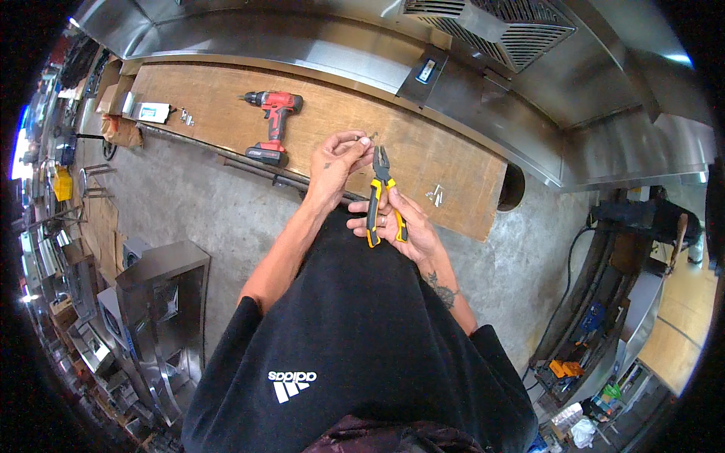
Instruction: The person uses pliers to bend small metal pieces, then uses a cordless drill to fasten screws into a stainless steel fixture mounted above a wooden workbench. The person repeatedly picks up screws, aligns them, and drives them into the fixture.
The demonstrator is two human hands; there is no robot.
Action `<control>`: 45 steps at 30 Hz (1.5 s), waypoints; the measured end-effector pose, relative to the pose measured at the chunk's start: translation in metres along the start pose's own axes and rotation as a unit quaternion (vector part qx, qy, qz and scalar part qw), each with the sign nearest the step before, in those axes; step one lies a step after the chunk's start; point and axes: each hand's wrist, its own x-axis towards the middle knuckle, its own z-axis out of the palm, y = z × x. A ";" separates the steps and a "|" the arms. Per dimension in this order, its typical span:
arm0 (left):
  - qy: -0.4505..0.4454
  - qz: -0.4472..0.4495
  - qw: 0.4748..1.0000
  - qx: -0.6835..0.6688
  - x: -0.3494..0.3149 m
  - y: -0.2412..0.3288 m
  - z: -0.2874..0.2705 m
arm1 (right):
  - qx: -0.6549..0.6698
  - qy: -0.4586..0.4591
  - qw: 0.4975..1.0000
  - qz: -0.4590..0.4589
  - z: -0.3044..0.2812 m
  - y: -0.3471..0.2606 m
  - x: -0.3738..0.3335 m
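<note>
My left hand point(332, 167) pinches a small thin metal piece point(374, 135) between thumb and fingertips, over the wooden board point(325, 109). The piece is too small to name for sure. In my right hand point(420, 238) are combination pliers point(383, 174) with yellow and black handles, their jaws pointing away from me. The jaws sit just right of my left fingertips, seemingly apart from the metal piece. Small silvery screws or rivets point(436, 195) lie on the board to the right of the pliers. A red and black cordless drill point(278, 113) lies left of my left hand.
More small metal fasteners point(186, 117) and a white packet point(153, 112) lie at the board's left end. A stainless steel hood point(325, 57) runs along the far side. A round dark opening point(512, 187) is at the right end. A steel cabinet point(162, 317) stands on the floor, lower left.
</note>
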 end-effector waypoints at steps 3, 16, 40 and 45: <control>0.002 0.019 0.999 0.027 -0.005 -0.003 0.004 | 0.002 -0.001 1.000 0.001 0.001 0.000 0.002; -0.014 0.041 0.997 0.064 -0.011 0.001 0.009 | -0.003 0.004 0.999 -0.036 -0.009 0.000 0.006; -0.260 -0.031 0.861 0.436 0.021 0.027 -0.020 | -0.188 0.054 0.980 -0.024 -0.014 -0.002 0.000; -0.266 -0.041 0.844 0.463 0.024 0.029 -0.016 | -0.332 0.098 0.937 -0.039 -0.015 0.001 0.000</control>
